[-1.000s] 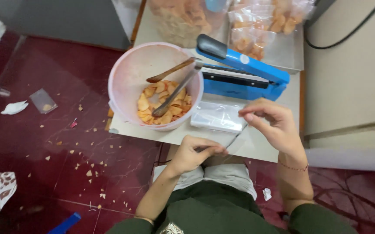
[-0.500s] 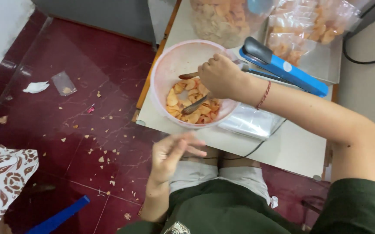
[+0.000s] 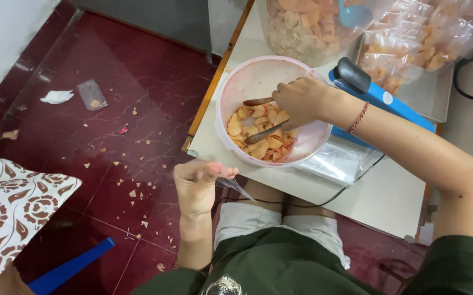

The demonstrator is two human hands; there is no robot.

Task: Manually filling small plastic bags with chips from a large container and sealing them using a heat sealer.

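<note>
The right hand (image 3: 300,101) closes on tongs (image 3: 265,133) inside the pink bowl (image 3: 247,79) of chips (image 3: 258,134), while the left hand (image 3: 197,184), just below the bowl, pinches what seems a clear bag (image 3: 234,187), ready for filling.

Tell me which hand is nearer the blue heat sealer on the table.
Right. The right hand is inside the pink plastic bowl of chips, just beside the blue heat sealer. The left hand holds a clear plastic bag below the table edge, farther away.

Hands (image 3: 302,101) at chip bowl (image 3: 236,87)
</note>
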